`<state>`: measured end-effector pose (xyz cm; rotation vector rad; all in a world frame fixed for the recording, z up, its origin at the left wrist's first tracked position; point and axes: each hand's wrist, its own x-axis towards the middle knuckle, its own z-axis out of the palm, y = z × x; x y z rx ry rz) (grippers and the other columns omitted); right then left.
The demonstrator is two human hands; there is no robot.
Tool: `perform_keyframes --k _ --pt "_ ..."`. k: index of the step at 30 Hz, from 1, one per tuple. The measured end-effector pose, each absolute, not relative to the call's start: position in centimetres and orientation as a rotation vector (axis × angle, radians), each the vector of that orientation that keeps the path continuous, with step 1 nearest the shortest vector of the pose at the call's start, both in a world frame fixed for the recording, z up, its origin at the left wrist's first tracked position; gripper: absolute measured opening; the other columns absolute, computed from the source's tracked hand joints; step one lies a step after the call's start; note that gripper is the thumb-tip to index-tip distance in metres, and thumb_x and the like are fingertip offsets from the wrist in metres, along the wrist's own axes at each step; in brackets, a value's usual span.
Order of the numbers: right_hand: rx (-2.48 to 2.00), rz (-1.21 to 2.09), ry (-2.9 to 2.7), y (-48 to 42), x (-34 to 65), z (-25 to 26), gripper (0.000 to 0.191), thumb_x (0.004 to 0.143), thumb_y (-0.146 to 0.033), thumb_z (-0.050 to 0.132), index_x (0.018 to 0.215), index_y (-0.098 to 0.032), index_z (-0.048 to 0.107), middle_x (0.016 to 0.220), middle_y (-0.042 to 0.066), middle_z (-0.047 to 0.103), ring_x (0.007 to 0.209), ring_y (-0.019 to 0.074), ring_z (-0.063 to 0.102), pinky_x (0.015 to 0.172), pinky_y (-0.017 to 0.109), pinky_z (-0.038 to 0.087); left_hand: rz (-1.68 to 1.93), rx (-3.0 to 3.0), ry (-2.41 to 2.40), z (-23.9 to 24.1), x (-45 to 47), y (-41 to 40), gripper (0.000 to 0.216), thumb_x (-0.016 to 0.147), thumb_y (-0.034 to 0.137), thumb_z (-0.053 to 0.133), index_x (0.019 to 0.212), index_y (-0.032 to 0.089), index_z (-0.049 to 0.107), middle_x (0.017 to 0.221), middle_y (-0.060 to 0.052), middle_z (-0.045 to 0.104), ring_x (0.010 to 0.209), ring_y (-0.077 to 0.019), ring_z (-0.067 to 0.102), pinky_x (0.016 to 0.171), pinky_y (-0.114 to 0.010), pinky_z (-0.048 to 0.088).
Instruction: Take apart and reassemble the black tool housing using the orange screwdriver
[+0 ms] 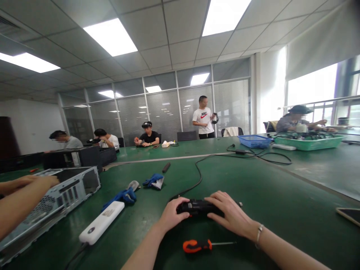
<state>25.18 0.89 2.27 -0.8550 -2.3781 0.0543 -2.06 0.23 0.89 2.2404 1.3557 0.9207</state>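
Observation:
A long black device [198, 207] lies on the green table in front of me; its kind cannot be made out. My left hand [173, 215] closes around its left end, thumb at the near side and fingers over the top. Around the right end, my right hand [231, 210] grips it with thumb and fingers, covering much of that part. A small metal tip pokes out beyond the right hand. Nearer to me lies a screwdriver [197, 246] with an orange and black handle, its shaft pointing right. A black cable [200, 176] runs from near the device toward the back.
To the left stand a white power strip [102, 222], blue-and-grey gloves [154, 181] and an open metal computer case [75, 191] with another person's arms [28, 198] over it. Blue [254, 141] and green baskets [309, 142] sit farther back. Several people are around the table.

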Motion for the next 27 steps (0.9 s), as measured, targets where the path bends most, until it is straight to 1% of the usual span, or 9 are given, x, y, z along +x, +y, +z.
perform_keyframes --k 3,5,8,11,14,16,19,22,27 --pt "-0.705 0.255 -2.538 -1.8 22.6 3.0 0.039 0.087 -0.047 0.056 0.116 -0.022 0.063 0.101 0.008 0.063 0.092 0.0207 0.059 0.083 0.031 0.047 0.896 2.264 1.370 0.5 -2.1 0.5 0.050 0.073 0.023 0.071 0.122 0.025 0.062 0.126 -0.003 0.064 0.116 -0.0250 0.056 0.103 -0.034 0.039" --pt "-0.646 0.300 -2.680 -3.2 20.8 2.9 0.043 0.080 -0.053 0.064 0.110 -0.022 0.067 0.095 0.005 0.064 0.086 0.0198 0.061 0.077 0.028 0.048 0.881 2.297 1.358 0.4 -2.2 0.6 0.050 0.077 0.028 0.068 0.126 0.026 0.060 0.128 -0.003 0.062 0.118 -0.0254 0.056 0.105 -0.035 0.038" --pt "-0.657 0.251 -2.807 -4.0 19.0 3.0 0.030 0.080 -0.045 0.067 0.094 -0.019 0.070 0.089 0.005 0.066 0.079 0.0189 0.062 0.071 0.026 0.048 0.892 2.317 1.325 0.3 -2.2 0.8 0.045 0.082 0.030 0.062 0.127 0.026 0.060 0.128 -0.004 0.063 0.117 -0.0244 0.057 0.105 -0.035 0.038" --pt "-0.606 0.281 -2.715 -3.5 18.6 4.5 0.020 0.080 -0.036 0.069 0.089 -0.018 0.067 0.090 0.004 0.067 0.083 0.0188 0.063 0.076 0.026 0.048 0.915 2.294 1.307 0.4 -2.1 0.9 0.043 0.081 0.028 0.063 0.124 0.024 0.063 0.124 -0.004 0.066 0.113 -0.0240 0.060 0.102 -0.033 0.041" --pt "-0.638 0.414 -2.300 -1.9 19.3 6.3 0.023 0.081 -0.031 0.068 0.100 -0.019 0.063 0.089 0.002 0.067 0.079 0.0166 0.063 0.074 0.026 0.051 0.917 2.264 1.329 0.5 -1.9 0.8 0.040 0.080 0.026 0.063 0.119 0.024 0.066 0.118 -0.003 0.069 0.107 -0.0245 0.062 0.099 -0.032 0.043" --pt "-0.658 0.460 -1.938 -0.7 19.9 6.7 0.031 0.084 -0.030 0.063 0.113 -0.019 0.057 0.089 0.003 0.068 0.075 0.0157 0.065 0.071 0.027 0.054 0.903 2.259 1.355 0.7 -1.9 0.6 0.041 0.080 0.027 0.063 0.121 0.025 0.065 0.119 -0.003 0.068 0.108 -0.0251 0.062 0.100 -0.034 0.043" --pt "-0.637 0.374 -1.562 0.8 20.8 5.6 0.047 0.089 -0.031 0.057 0.133 -0.021 0.042 0.100 0.006 0.067 0.078 0.0166 0.068 0.073 0.031 0.058 0.898 2.264 1.371 0.9 -1.8 0.4 0.043 0.081 0.029 0.063 0.124 0.026 0.063 0.121 -0.004 0.067 0.110 -0.0248 0.061 0.100 -0.034 0.042" --pt "-0.645 0.191 -1.505 1.3 21.4 3.6 0.054 0.090 -0.028 0.055 0.140 -0.022 0.036 0.105 0.008 0.066 0.083 0.0181 0.068 0.077 0.035 0.058 0.891 2.277 1.371 1.0 -1.8 0.3 0.042 0.082 0.030 0.062 0.124 0.026 0.062 0.124 -0.004 0.066 0.112 -0.0244 0.060 0.102 -0.035 0.040" --pt "-0.585 -0.012 -1.634 0.8 21.3 2.2 0.048 0.091 -0.023 0.055 0.137 -0.024 0.041 0.108 0.009 0.066 0.092 0.0205 0.067 0.084 0.039 0.056 0.887 2.289 1.336 0.8 -1.7 0.4 0.044 0.083 0.029 0.062 0.126 0.026 0.060 0.125 -0.003 0.065 0.112 -0.0229 0.060 0.102 -0.033 0.041"
